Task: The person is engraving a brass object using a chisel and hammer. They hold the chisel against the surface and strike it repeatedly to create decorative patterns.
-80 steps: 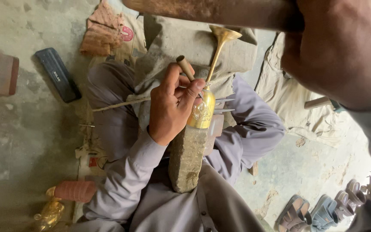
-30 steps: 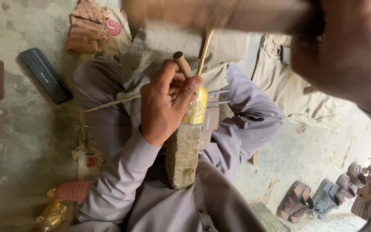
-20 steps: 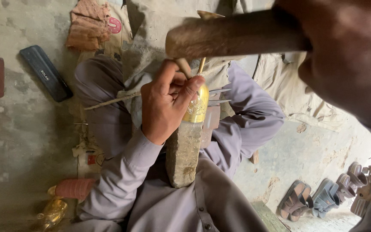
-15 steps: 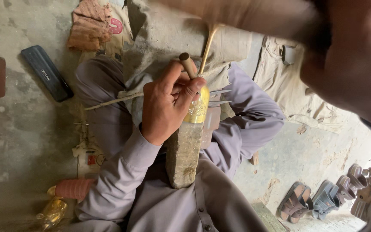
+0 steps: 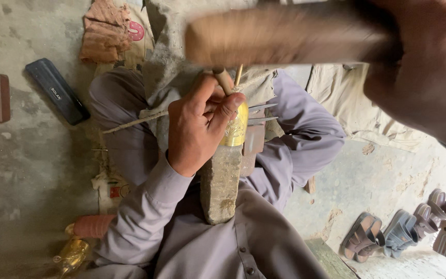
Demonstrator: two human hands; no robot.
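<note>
The left hand (image 5: 198,126) is closing around a thin punch (image 5: 223,80) and pinning a brass piece (image 5: 235,126) against a stone block (image 5: 221,181) in the lap, bracing it for striking. The right hand (image 5: 424,67) is gripping a wooden mallet (image 5: 280,36), blurred by motion. The brass piece's far end is hidden behind the mallet.

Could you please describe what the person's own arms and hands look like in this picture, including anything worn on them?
Both hands are bare: no gloves, rings or watch show. The left hand comes out of a long, loose sleeve of pale grey-lilac cloth, creased and ending plainly at the wrist. The right hand is close to the camera and blurred; only a sliver of similar grey cloth shows at its wrist near the frame edge.
</note>
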